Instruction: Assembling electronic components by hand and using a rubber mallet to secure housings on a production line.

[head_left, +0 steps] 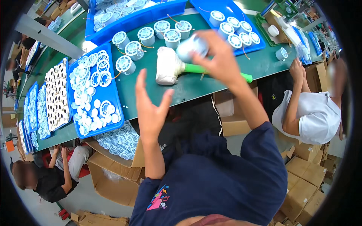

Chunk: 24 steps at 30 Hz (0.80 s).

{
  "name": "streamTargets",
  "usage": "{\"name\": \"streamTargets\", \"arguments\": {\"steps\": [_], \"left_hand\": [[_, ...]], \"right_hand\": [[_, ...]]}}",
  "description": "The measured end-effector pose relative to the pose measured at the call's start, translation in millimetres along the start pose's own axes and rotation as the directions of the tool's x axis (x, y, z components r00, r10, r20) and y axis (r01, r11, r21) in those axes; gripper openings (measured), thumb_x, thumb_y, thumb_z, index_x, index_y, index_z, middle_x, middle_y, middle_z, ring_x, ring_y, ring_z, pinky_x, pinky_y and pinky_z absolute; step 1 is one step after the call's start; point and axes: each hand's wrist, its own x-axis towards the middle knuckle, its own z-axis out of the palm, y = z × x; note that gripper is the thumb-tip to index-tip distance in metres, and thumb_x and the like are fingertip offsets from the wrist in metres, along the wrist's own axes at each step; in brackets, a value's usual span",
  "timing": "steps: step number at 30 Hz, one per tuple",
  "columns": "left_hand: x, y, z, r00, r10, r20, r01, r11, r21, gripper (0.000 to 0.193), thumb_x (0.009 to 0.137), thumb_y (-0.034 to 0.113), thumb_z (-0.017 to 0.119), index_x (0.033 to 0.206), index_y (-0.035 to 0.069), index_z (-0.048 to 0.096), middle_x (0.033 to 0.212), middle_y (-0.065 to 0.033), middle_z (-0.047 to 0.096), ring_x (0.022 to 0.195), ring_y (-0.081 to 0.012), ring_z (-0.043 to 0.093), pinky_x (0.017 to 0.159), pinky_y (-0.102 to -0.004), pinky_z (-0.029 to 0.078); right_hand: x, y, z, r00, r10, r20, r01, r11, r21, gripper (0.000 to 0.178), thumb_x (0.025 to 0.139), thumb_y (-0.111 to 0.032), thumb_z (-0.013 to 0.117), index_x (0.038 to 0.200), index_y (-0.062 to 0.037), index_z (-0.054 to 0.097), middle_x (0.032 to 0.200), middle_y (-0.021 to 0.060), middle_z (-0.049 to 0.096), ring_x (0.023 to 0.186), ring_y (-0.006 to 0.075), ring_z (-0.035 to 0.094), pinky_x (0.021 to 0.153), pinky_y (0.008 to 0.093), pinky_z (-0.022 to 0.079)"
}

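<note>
My right hand (218, 56) is closed around a white cylindrical plastic housing (191, 48), smeared by motion and raised just above the bench. Beneath it on the green bench lies a mallet with a white-wrapped head (166, 67) and a bright green handle (195, 69). My left hand (151, 113) hovers at the bench's front edge, fingers and thumb spread, holding nothing. Behind the mallet stand several white cylindrical housings (146, 36) with round slotted tops and thin orange wires. One of them (125, 65) stands left of the mallet head.
To the left, a blue tray (117, 98) holds white rings and round caps. A blue tray (260, 47) at the right carries more housings. A large blue bin (139, 15) stands at the back. Open cardboard boxes (113, 180) sit below the bench. A co-worker (309, 113) sits at the right.
</note>
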Motion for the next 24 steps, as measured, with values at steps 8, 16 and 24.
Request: {"name": "streamTargets", "arguments": {"steps": [8,16,24], "left_hand": [[15.3,-49.7,14.1,0.937,-0.156,-0.312,0.193,0.977,0.091,0.073,0.098,0.018,0.068,0.155,-0.007,0.029,0.156,-0.0302,0.038,0.146,-0.0438,0.037,0.122,-0.0482,0.03],[60.4,-74.5,16.3,0.893,0.044,-0.447,0.109,0.944,0.31,0.08,0.092,0.017,0.075,0.153,-0.008,0.031,0.145,-0.0337,0.046,0.134,-0.0503,0.046,0.112,-0.0536,0.037],[44.2,-67.5,4.3,0.949,-0.031,-0.313,0.11,0.965,0.24,0.067,0.088,0.014,0.076,0.146,0.003,0.045,0.128,-0.0265,0.057,0.119,-0.0447,0.055,0.099,-0.0509,0.045]], "right_hand": [[112.1,225.9,-78.4,0.958,0.191,-0.215,-0.286,0.712,-0.642,0.066,0.089,-0.054,0.068,0.138,-0.0104,0.063,0.12,0.0276,0.069,0.11,0.0465,0.068,0.092,0.0535,0.055],[101.0,211.9,-55.2,0.977,0.132,-0.165,-0.211,0.647,-0.733,0.055,0.1,-0.048,0.063,0.127,-0.0011,0.068,0.122,0.0279,0.067,0.113,0.0459,0.064,0.099,0.0515,0.05],[62.7,-24.8,27.2,0.955,-0.298,0.004,0.296,0.947,-0.122,0.023,0.093,-0.012,0.073,0.113,-0.0009,0.07,0.115,0.0176,0.067,0.11,0.0356,0.064,0.095,0.043,0.052]]}}
